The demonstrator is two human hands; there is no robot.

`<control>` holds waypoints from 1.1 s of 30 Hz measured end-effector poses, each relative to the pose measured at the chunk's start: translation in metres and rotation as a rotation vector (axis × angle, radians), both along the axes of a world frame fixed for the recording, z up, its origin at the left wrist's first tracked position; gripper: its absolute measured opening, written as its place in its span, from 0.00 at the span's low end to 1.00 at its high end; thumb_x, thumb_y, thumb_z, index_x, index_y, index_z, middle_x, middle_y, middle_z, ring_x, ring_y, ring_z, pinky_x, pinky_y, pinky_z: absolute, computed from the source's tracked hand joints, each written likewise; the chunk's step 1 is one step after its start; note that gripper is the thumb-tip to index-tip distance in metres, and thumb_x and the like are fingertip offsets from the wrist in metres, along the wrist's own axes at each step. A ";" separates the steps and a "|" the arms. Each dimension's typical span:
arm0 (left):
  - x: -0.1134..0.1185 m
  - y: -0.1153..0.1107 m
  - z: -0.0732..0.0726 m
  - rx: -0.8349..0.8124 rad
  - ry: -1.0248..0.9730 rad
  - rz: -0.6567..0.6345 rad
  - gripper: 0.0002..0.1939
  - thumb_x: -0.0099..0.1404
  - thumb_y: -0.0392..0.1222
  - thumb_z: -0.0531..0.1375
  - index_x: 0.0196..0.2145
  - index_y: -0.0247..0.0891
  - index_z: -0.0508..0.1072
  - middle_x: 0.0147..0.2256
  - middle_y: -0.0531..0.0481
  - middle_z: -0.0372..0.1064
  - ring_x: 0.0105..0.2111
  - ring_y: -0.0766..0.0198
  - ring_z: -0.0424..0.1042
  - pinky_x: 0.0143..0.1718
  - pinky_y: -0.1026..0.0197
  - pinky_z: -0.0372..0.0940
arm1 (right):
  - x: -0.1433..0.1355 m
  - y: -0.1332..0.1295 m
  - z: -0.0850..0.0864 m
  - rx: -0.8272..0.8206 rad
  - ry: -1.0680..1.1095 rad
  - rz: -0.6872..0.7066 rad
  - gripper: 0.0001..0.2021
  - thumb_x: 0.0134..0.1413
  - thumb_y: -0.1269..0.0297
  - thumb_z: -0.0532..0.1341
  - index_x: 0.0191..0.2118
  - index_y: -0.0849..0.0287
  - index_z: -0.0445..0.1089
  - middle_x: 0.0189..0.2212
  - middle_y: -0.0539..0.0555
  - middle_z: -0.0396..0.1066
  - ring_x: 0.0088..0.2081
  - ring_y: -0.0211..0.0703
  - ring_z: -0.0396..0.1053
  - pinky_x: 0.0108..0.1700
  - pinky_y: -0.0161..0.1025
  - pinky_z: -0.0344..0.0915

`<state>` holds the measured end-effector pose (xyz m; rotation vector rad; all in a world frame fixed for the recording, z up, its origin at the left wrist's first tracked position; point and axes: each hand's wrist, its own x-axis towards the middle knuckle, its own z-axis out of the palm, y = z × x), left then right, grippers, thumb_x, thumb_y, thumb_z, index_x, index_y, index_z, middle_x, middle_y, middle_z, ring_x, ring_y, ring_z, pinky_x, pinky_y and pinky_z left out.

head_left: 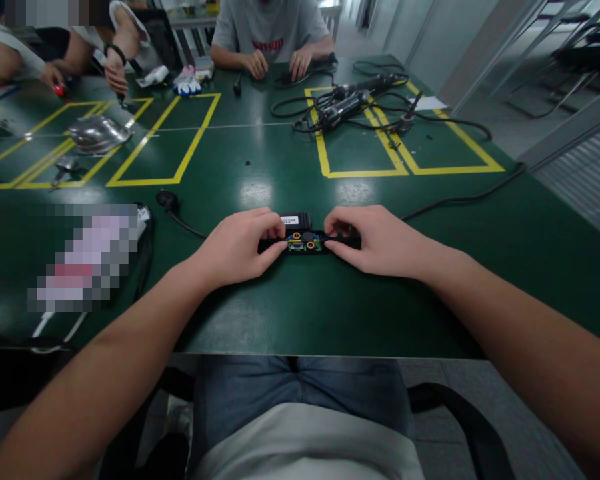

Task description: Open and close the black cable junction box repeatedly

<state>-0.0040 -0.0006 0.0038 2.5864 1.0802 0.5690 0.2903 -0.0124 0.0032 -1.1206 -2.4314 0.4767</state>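
Observation:
An opened black power adapter (305, 251) lies on the green table in front of me, its circuit board with two copper-coloured rings facing up. My left hand (247, 243) pinches its left end between thumb and fingers. At the right end, my right hand (375, 239) does the same. Just behind the board sits the black cover (304, 220) with a white label. A cord with a black plug (167, 200) runs out on the left, and a black cable (460, 199) leads away to the right. The fingers hide both ends of the adapter.
Black power tools with cables (347, 103) lie across yellow taped squares at the back right. A shiny metal part (97, 133) is at the left, near gloves (187, 81). A blurred-out device (90, 257) with a white cord rests nearer. Other people sit across the table (300, 320).

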 end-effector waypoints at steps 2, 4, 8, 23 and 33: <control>0.000 0.000 0.000 -0.016 0.020 -0.004 0.06 0.74 0.43 0.62 0.41 0.39 0.78 0.36 0.48 0.75 0.35 0.59 0.73 0.40 0.56 0.65 | -0.001 0.001 -0.001 -0.019 0.004 0.010 0.03 0.66 0.62 0.64 0.41 0.54 0.71 0.33 0.53 0.77 0.32 0.45 0.70 0.38 0.42 0.61; 0.000 0.001 -0.001 -0.025 0.019 -0.011 0.06 0.75 0.43 0.62 0.42 0.39 0.77 0.36 0.49 0.75 0.34 0.59 0.72 0.40 0.56 0.65 | -0.001 0.002 -0.003 -0.040 0.007 0.013 0.03 0.67 0.61 0.63 0.41 0.53 0.71 0.33 0.52 0.77 0.32 0.45 0.70 0.38 0.42 0.61; 0.000 0.001 -0.002 -0.032 0.001 -0.038 0.07 0.76 0.44 0.62 0.43 0.39 0.77 0.36 0.49 0.74 0.33 0.60 0.70 0.42 0.56 0.66 | -0.002 0.003 -0.005 -0.043 0.004 0.008 0.03 0.68 0.62 0.64 0.41 0.53 0.71 0.34 0.52 0.77 0.32 0.45 0.69 0.38 0.41 0.60; -0.003 -0.002 0.005 -0.013 -0.104 -0.027 0.10 0.73 0.43 0.60 0.44 0.38 0.81 0.35 0.50 0.79 0.32 0.61 0.74 0.38 0.58 0.66 | 0.001 0.001 -0.002 -0.022 0.124 0.031 0.03 0.65 0.67 0.61 0.41 0.54 0.72 0.33 0.51 0.76 0.30 0.43 0.66 0.36 0.41 0.60; -0.003 0.000 0.005 -0.044 -0.061 -0.041 0.08 0.72 0.41 0.61 0.42 0.39 0.81 0.34 0.50 0.79 0.31 0.61 0.74 0.38 0.58 0.67 | 0.002 0.002 -0.003 -0.052 0.103 0.032 0.03 0.63 0.66 0.62 0.41 0.55 0.73 0.30 0.50 0.75 0.29 0.43 0.68 0.35 0.41 0.61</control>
